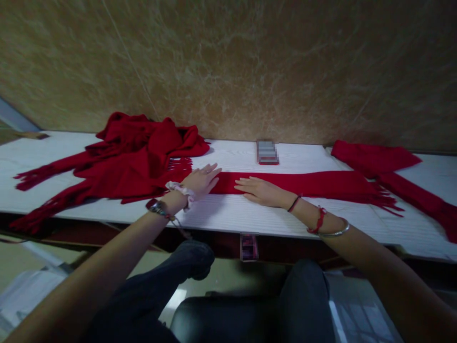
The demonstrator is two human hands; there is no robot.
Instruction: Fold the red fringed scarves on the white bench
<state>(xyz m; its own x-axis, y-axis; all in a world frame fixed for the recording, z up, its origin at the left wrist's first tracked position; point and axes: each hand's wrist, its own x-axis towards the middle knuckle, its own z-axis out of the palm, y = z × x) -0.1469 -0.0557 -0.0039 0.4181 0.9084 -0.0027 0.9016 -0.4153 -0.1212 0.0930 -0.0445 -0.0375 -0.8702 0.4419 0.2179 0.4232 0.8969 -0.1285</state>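
Red scarf (321, 184) lies flat on the white table (221, 214) under your left hand (200, 182) and right hand (263, 191), both spread and gripping nothing, and it looks soft, light and floppy, so its long edges seem good to pinch, while the thin, stringy fringe (383, 196) may tangle or pull.

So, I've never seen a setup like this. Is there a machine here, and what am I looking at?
No machine arm: these are a person's own bare hands. The single picture comes from a camera worn on the head, looking forward and down.

The left hand and right hand appear to rest palm-down on a flat red fringed cloth; neither grips it. On the white table, a crumpled red heap lies left, and another red cloth right.
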